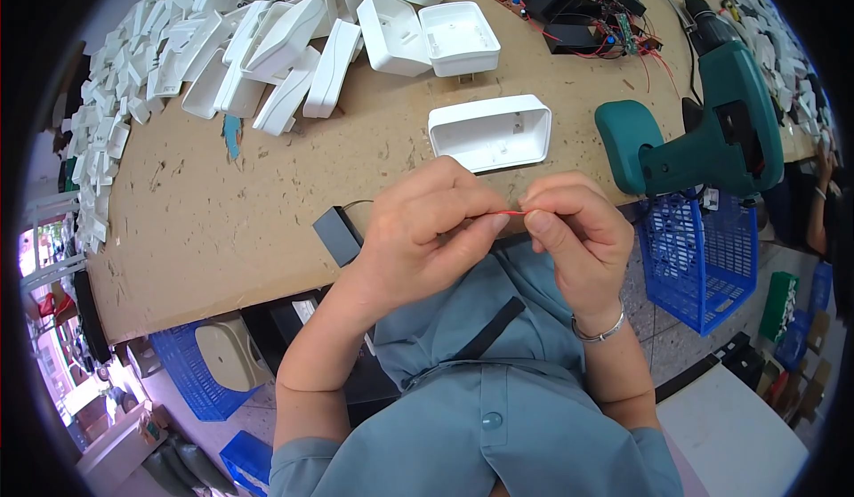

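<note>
Both hands meet in front of my body, just over the table's front edge. My left hand [436, 217] pinches a thin red wire [514, 213] between thumb and forefinger. Close beside it, my right hand [578, 230] pinches the same wire, and a short stretch shows between the fingertips. Just beyond my hands lies a white plastic housing [491, 134], its hollow side showing. A small dark grey box [338, 236] sits by my left wrist, with a thin lead running from it toward my left hand. Where that lead ends is hidden.
White housings [294, 39] pile up at the far left. Black parts with circuit boards and red wires [587, 8] lie at the far right. A green cordless drill [712, 132] stands at the right. Blue crates [689, 261] are below the table edge.
</note>
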The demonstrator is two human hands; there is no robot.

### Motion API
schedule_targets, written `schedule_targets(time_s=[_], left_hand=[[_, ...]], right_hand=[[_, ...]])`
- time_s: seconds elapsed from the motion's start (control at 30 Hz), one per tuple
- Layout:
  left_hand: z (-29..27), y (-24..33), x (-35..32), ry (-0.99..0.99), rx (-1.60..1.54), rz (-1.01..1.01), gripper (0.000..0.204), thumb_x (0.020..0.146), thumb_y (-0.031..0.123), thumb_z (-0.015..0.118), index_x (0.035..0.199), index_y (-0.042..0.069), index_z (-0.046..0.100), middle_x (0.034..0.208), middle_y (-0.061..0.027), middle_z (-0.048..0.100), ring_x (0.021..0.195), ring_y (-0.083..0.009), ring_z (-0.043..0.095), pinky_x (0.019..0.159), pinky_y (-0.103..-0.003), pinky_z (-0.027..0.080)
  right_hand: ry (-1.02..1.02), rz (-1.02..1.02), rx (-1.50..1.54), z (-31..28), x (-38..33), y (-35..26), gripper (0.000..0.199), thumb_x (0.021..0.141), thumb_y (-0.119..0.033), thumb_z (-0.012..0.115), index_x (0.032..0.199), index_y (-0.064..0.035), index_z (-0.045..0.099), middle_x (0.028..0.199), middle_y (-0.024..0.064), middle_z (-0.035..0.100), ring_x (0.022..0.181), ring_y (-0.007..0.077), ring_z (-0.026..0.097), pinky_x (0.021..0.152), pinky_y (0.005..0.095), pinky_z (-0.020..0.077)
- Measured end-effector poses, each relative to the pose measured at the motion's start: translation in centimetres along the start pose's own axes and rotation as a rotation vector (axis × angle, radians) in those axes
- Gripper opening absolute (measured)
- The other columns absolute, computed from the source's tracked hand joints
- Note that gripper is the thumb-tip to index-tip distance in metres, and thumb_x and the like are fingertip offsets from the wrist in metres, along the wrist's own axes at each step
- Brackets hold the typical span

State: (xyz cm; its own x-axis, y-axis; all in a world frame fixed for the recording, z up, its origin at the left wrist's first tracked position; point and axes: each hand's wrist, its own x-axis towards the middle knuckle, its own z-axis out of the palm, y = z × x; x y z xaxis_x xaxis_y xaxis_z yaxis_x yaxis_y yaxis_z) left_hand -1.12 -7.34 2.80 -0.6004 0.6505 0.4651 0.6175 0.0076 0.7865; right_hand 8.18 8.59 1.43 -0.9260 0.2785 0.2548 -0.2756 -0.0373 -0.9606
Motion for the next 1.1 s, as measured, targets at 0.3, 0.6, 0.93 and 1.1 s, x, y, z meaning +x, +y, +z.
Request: schedule_targets(time_s=[0.3, 0.6, 0.93, 1.1], left_hand=[[-0.8, 0.1, -0.1, 0.106, 0.305, -0.087, 0.014, 0.069, 0.004, 0.072, 0.082, 0.007, 0.069, 0.081, -0.0040, 0.058, 0.072, -0.0190, 0.056, 0.071, -0.029, 0.039], [1.1, -0.6, 0.2, 0.218, -0.009, -0.143, 0.013, 0.066, 0.004, 0.074, 0.078, 0.007, 0.073, 0.121, -0.0155, 0.055, 0.122, -0.0335, 0.044, 0.097, -0.040, 0.037], [2.0, 0.8, 0.5, 0.091, 0.599, -0.020, 0.013, 0.066, 0.011, 0.076, 0.078, 0.013, 0.074, 0.127, -0.0090, 0.054, 0.126, -0.0352, 0.040, 0.103, -0.046, 0.025], [2.3, -0.5, 1.0, 0.219, 0.422, -0.037, 0.009, 0.067, 0.007, 0.074, 0.074, 0.011, 0.071, 0.122, -0.0098, 0.058, 0.125, -0.0345, 0.044, 0.100, -0.046, 0.025]], right_hand=[[0.289, -0.155, -0.127, -4.3, -3.9, -1.2, 0.014, 0.086, 0.007, 0.056, 0.099, 0.0059, 0.060, 0.094, 0.0114, 0.060, 0.062, 0.0094, 0.053, 0.057, 0.0203, 0.0439], [0.582, -0.239, -0.426, -5.2, -2.1, 0.1, 0.054, 0.086, 0.007, 0.053, 0.137, 0.0048, 0.035, 0.137, 0.0194, 0.044, 0.129, 0.0270, 0.043, 0.109, 0.0388, 0.0318], [0.320, -0.316, -0.398, -8.9, 4.6, -0.7, 0.054, 0.085, 0.002, 0.062, 0.134, 0.0039, 0.040, 0.124, 0.0221, 0.055, 0.098, 0.0243, 0.063, 0.076, 0.0305, 0.0529], [0.375, -0.266, -0.323, -7.5, 1.1, -3.8, 0.055, 0.083, 0.002, 0.059, 0.134, 0.0060, 0.038, 0.126, 0.0249, 0.053, 0.084, 0.0192, 0.061, 0.075, 0.0312, 0.0503]])
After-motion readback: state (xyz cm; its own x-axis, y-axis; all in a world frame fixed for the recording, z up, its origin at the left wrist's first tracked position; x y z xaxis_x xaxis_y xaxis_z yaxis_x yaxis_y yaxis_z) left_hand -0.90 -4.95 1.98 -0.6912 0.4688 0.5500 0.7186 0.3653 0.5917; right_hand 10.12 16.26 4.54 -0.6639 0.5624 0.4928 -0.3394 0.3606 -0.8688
